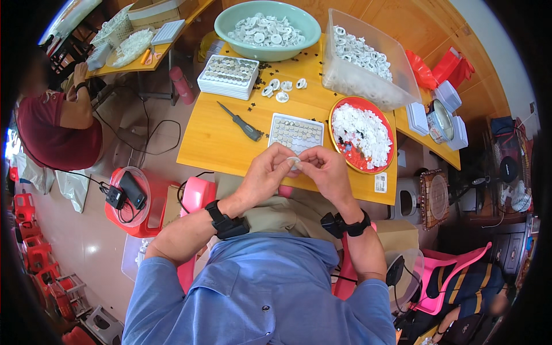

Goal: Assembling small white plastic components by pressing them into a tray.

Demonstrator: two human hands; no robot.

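Observation:
My left hand and my right hand meet in front of me, just at the near edge of a yellow table. Between their fingertips they pinch a small white ring-shaped plastic part. Right behind my hands lies a white tray filled with rows of small round pieces. To its right sits a red plate heaped with white plastic bits.
A black-handled screwdriver lies left of the tray. Farther back stand a stack of white trays, a green bowl and a clear bin of white rings. A person in a red shirt sits at left.

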